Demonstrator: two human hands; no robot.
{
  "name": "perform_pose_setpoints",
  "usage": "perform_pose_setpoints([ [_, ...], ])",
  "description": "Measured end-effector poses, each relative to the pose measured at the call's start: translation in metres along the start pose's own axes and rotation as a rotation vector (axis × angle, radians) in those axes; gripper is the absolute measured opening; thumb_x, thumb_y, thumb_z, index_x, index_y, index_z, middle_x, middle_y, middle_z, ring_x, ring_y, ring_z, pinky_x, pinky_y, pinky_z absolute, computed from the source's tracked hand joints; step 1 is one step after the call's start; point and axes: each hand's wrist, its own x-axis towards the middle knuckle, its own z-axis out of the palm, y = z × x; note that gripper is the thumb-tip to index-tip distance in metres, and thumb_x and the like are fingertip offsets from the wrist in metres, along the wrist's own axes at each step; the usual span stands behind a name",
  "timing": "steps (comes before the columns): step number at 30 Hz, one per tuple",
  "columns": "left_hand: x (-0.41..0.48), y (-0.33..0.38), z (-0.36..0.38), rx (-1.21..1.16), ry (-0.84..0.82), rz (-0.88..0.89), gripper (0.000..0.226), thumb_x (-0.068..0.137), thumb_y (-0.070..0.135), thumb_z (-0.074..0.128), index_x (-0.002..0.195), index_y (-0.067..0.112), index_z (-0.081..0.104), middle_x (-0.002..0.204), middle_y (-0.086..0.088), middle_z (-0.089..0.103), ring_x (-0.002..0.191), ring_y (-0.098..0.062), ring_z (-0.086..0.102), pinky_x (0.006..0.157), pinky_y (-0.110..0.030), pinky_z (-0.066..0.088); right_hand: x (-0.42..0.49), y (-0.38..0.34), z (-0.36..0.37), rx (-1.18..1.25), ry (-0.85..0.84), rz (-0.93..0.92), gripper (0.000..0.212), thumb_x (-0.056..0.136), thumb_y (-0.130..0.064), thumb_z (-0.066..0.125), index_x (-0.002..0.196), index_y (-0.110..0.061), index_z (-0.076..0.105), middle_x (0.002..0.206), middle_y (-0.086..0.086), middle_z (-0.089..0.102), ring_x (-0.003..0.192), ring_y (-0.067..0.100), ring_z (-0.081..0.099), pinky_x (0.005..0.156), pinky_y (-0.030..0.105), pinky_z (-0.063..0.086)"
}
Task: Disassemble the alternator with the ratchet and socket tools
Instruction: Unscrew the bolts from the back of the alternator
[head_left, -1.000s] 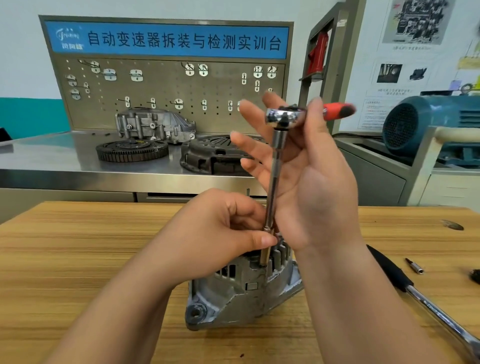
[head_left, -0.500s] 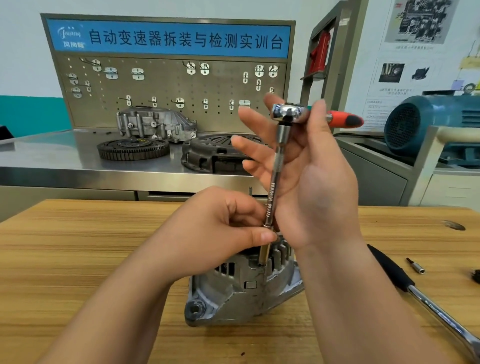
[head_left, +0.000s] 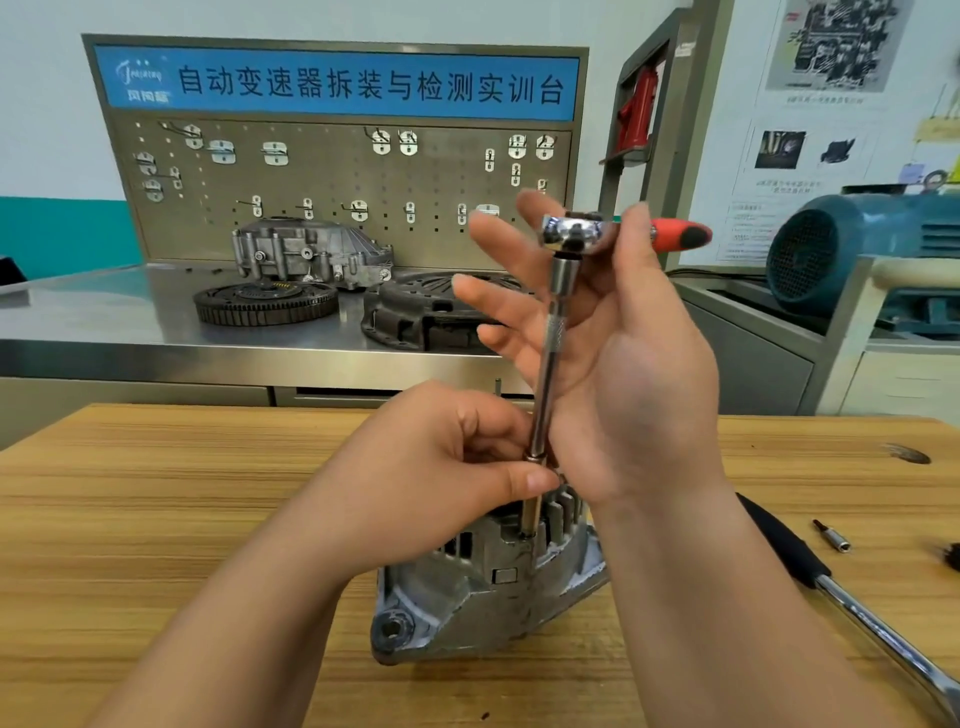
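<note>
My left hand (head_left: 441, 467) pinches the extension bar (head_left: 553, 338) just above the alternator (head_left: 483, 587). My right hand (head_left: 623, 374), fingers spread straight, touches the ratchet (head_left: 571, 231) head with its thumb.

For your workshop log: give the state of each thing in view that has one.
alternator, lying on the table.
extension bar, upright on the alternator, ratchet on top.
left hand, pinching the extension bar.
right hand, fingers straight, touching the ratchet.
long-handled tool, lying idle on the table.
</note>
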Motion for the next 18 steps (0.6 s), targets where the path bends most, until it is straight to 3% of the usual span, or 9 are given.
perform_pose_setpoints([
  [2, 0.0007, -0.0007, 0.0014, 0.001, 0.032, -0.023, 0.007, 0.076, 0.015, 0.075, 0.07, 0.017, 0.072, 0.058, 0.007, 0.066, 0.053, -0.004, 0.059, 0.055, -0.018, 0.047, -0.0011, 0.0005, 0.0018, -0.032, -0.02, -0.054, 0.038, 0.097, -0.041, 0.038, 0.117, -0.017, 0.06, 0.108, 0.002, 0.073, 0.091, 0.018, 0.067, 0.068, 0.022, 0.052],
  [4, 0.001, -0.0018, 0.0035, 0.012, 0.069, -0.046, 0.011, 0.073, 0.019, 0.076, 0.077, 0.01, 0.073, 0.067, -0.003, 0.072, 0.063, -0.018, 0.066, 0.063, -0.03, 0.053, -0.0022, 0.0, 0.0038, -0.081, -0.048, -0.146, 0.029, 0.094, -0.031, 0.045, 0.116, -0.023, 0.061, 0.122, 0.002, 0.068, 0.102, 0.02, 0.062, 0.072, 0.024, 0.051],
  [7, 0.0016, -0.0015, 0.0051, 0.034, 0.1, -0.029, 0.009, 0.072, 0.02, 0.077, 0.07, 0.014, 0.071, 0.061, 0.003, 0.069, 0.055, -0.008, 0.059, 0.057, -0.023, 0.048, -0.0023, -0.0007, 0.004, -0.145, -0.054, -0.247, 0.028, 0.09, -0.02, 0.052, 0.115, -0.03, 0.061, 0.134, -0.002, 0.06, 0.116, 0.022, 0.06, 0.078, 0.025, 0.049],
  [11, 0.0008, -0.0012, -0.0003, 0.02, 0.03, -0.018, 0.008, 0.076, 0.021, 0.075, 0.069, 0.019, 0.071, 0.057, 0.0, 0.064, 0.054, -0.004, 0.054, 0.054, -0.019, 0.044, -0.001, 0.0002, 0.0013, -0.033, -0.029, -0.141, 0.027, 0.094, -0.033, 0.047, 0.116, -0.026, 0.06, 0.118, -0.005, 0.068, 0.096, 0.017, 0.067, 0.075, 0.025, 0.049],
  [14, 0.0002, -0.0012, -0.0028, -0.015, -0.023, -0.007, 0.017, 0.079, 0.018, 0.073, 0.065, 0.026, 0.069, 0.052, 0.006, 0.058, 0.052, -0.001, 0.05, 0.054, -0.015, 0.041, 0.0009, -0.0003, -0.0007, 0.017, 0.007, -0.031, 0.046, 0.086, -0.046, 0.041, 0.116, -0.018, 0.059, 0.102, 0.0, 0.074, 0.087, 0.019, 0.069, 0.07, 0.024, 0.052],
  [16, 0.0005, -0.0013, -0.0014, -0.015, -0.002, -0.005, 0.028, 0.078, 0.015, 0.074, 0.057, 0.031, 0.065, 0.048, 0.014, 0.055, 0.047, 0.003, 0.046, 0.05, -0.01, 0.038, 0.0008, 0.0002, -0.0002, 0.016, 0.009, -0.031, 0.047, 0.086, -0.048, 0.042, 0.117, -0.016, 0.059, 0.1, 0.001, 0.074, 0.086, 0.018, 0.069, 0.068, 0.024, 0.052],
  [18, 0.0016, -0.0016, 0.0001, -0.002, 0.038, -0.02, 0.02, 0.074, 0.016, 0.076, 0.059, 0.024, 0.067, 0.052, 0.009, 0.062, 0.05, -0.003, 0.054, 0.05, -0.019, 0.046, -0.0001, 0.0008, 0.0015, -0.028, -0.007, -0.104, 0.034, 0.093, -0.041, 0.047, 0.116, -0.02, 0.061, 0.109, 0.0, 0.072, 0.092, 0.017, 0.066, 0.069, 0.024, 0.052],
])
